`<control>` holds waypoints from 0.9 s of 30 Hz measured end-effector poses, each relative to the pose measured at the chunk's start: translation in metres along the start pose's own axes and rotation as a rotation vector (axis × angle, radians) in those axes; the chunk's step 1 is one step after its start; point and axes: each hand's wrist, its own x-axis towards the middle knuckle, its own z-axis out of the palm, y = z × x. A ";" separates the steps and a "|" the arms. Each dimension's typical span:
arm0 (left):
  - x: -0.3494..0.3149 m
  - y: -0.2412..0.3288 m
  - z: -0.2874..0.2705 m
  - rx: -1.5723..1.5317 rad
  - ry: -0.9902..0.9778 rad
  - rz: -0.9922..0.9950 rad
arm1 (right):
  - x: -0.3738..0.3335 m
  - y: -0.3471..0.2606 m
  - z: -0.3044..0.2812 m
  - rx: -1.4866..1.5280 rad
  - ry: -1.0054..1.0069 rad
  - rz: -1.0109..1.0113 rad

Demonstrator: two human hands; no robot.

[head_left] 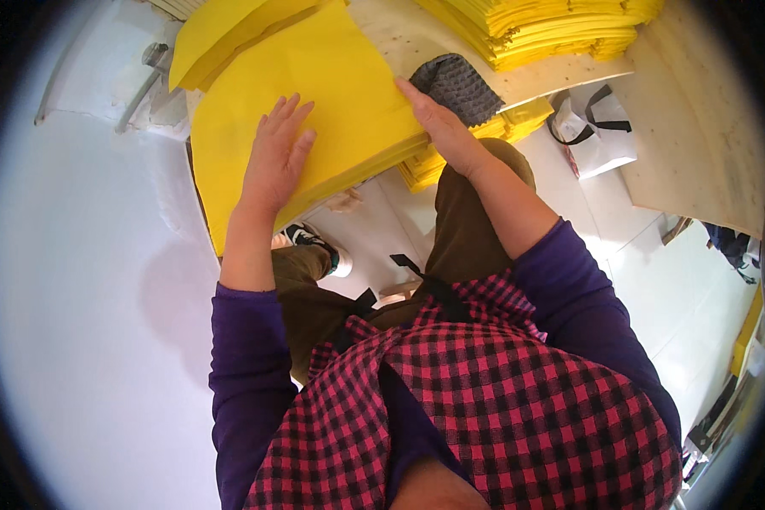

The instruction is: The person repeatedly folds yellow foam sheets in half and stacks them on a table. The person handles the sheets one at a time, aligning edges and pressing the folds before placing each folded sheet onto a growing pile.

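Observation:
A stack of large flat yellow sheets lies on the table before me. My left hand is over the left part of its top sheet, palm down with fingers stretched out and the thumb apart. At the stack's right edge is my right hand, fingers extended and seen from the thumb side, with nothing visible in it. Just beyond that hand sits a crumpled dark grey textured cloth. Whether either palm presses on the sheets cannot be made out.
Another yellow pile stands at the far right of the table. More folded yellow pieces are below the tabletop. A white bag with black handles rests on the floor at right. The white wall is close on my left.

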 end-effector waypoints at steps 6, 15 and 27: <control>0.002 0.002 0.005 0.020 -0.028 0.016 | 0.001 -0.002 -0.003 0.055 0.040 0.067; 0.011 0.011 0.016 0.043 -0.073 0.029 | 0.001 -0.006 0.001 0.077 0.014 0.021; 0.015 0.012 0.018 0.058 -0.104 0.064 | 0.001 -0.004 -0.001 0.218 0.082 0.165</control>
